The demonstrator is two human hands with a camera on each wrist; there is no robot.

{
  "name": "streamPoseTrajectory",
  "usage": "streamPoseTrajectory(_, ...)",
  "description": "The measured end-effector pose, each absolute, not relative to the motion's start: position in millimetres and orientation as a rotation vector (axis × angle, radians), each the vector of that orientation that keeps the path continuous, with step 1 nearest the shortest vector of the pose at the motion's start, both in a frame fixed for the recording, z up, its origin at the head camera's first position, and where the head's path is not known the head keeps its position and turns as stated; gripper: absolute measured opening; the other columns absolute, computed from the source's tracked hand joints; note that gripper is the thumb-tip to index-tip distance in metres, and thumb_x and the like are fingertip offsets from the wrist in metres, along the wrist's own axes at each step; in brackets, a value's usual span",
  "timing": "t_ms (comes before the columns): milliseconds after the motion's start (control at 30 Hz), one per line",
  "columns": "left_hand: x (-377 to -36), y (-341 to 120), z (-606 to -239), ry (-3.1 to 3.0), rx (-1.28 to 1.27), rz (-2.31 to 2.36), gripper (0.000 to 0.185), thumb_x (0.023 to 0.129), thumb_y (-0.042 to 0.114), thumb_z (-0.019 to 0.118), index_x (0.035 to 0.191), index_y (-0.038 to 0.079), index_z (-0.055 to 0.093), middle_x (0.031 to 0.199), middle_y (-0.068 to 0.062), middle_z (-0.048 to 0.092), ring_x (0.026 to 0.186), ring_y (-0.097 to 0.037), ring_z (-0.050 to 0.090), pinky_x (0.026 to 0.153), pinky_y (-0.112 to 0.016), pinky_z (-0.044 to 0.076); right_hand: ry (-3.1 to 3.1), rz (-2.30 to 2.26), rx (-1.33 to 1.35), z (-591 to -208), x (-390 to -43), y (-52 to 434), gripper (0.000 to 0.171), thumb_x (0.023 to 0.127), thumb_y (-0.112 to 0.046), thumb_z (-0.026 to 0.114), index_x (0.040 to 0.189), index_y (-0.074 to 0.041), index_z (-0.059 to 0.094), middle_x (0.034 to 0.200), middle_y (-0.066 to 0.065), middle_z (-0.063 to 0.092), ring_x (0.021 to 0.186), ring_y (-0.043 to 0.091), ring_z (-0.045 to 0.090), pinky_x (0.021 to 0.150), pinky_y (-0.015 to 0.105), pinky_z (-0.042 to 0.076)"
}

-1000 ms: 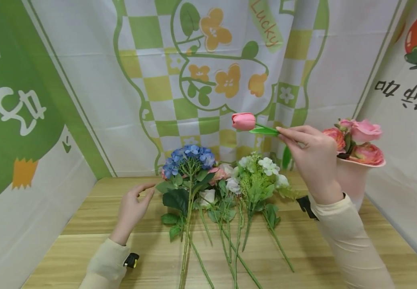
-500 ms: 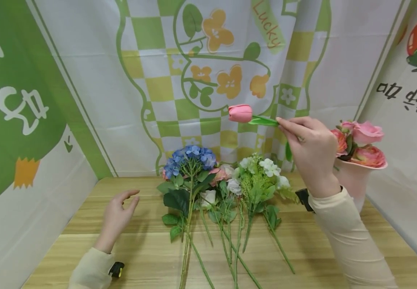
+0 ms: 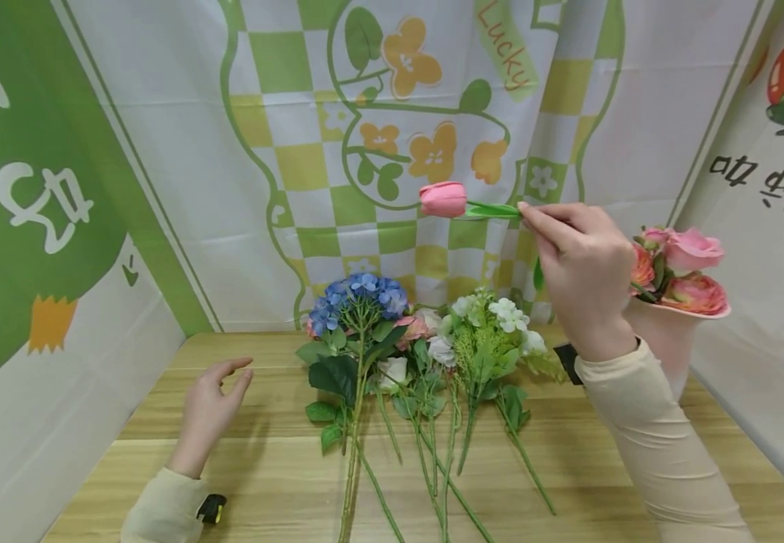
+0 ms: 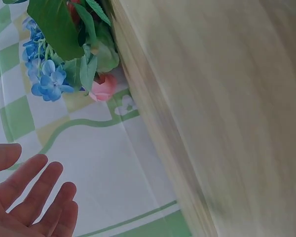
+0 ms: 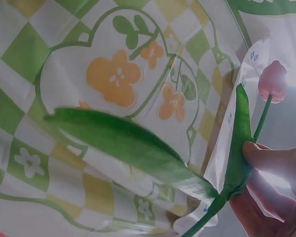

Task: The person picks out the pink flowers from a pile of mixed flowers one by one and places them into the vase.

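My right hand (image 3: pixel 585 275) pinches the green stem of a pink tulip (image 3: pixel 443 200) between thumb and fingers, well above the table. The bloom points left in the head view. In the right wrist view a long green leaf (image 5: pixel 123 145) spreads out from the stem below the fingers. My left hand (image 3: pixel 210 407) hovers over the left side of the table, fingers relaxed and holding nothing. A blue hydrangea (image 3: pixel 358 302) lies to its right, its stem toward me. Beside the hydrangea lie white roses (image 3: pixel 393 373) and a white-and-green flower spray (image 3: pixel 483 339).
A pink vase (image 3: pixel 670 339) holding pink and orange flowers (image 3: pixel 693 290) stands at the right, partly behind my right forearm. Several green stems reach toward the front of the wooden table (image 3: pixel 277 483). A checkered printed curtain (image 3: pixel 392 241) hangs close behind the table.
My left hand has drawn back left, away from the hydrangea. My right hand has risen slightly with the tulip, whose bloom has shifted up and left.
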State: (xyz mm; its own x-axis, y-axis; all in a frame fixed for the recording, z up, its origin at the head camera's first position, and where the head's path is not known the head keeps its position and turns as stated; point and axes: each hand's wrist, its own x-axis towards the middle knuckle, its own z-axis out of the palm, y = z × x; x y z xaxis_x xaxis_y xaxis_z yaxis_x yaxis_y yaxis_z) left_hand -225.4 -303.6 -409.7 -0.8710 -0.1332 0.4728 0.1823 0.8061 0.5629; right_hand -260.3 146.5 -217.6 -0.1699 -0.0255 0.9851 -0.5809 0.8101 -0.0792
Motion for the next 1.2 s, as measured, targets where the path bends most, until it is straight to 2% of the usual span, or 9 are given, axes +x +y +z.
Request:
streamPoseTrajectory(333, -225, -309, -414, -2.494, -0.038, -0.802, 0.030, 0.096, 0.021, 0.056, 0.117, 0.001, 0.064, 0.120, -0.025, 0.061, 0.111, -0.044, 0.054, 0.086, -0.057, 0.045, -1.657, 0.521, 0.369, -218, -264, 164, 0.020, 0.091, -0.026, 0.064, 0.095, -0.012, 0.077, 0.087, 0.011, 0.073, 0.074, 0.032, 0.065, 0.062, 0.044, 0.047)
streamPoseTrajectory(600, -222, -314, -418, -2.534, -0.015, -0.815, 0.035, 0.097, 0.025, 0.054, 0.120, 0.000, 0.062, 0.124, -0.027, 0.057, 0.116, -0.047, 0.049, 0.093, -0.062, 0.038, -1.657, 0.568, 0.310, -223, -267, 180, 0.020, 0.089, -0.025, 0.067, 0.094, -0.009, 0.077, 0.086, 0.016, 0.072, 0.075, 0.035, 0.064, 0.065, 0.045, 0.047)
streamPoseTrajectory(833, -221, -318, -419, -2.537, -0.044, -0.792, 0.036, 0.096, 0.024, 0.056, 0.122, 0.000, 0.060, 0.126, -0.026, 0.057, 0.117, -0.047, 0.049, 0.095, -0.061, 0.038, -1.685, 0.576, 0.247, -229, -272, 193, 0.018, 0.088, -0.022, 0.068, 0.095, -0.008, 0.076, 0.090, 0.016, 0.073, 0.078, 0.036, 0.065, 0.067, 0.045, 0.046)
streamPoseTrajectory(1200, -218, -318, -418, -2.546, -0.036, -0.770, 0.038, 0.096, 0.024, 0.056, 0.123, -0.001, 0.059, 0.128, -0.026, 0.055, 0.119, -0.048, 0.048, 0.095, -0.061, 0.037, -1.770, 0.545, 0.148, -242, -279, 216, 0.019, 0.090, -0.021, 0.066, 0.101, -0.009, 0.075, 0.092, 0.017, 0.072, 0.080, 0.037, 0.066, 0.063, 0.045, 0.038)
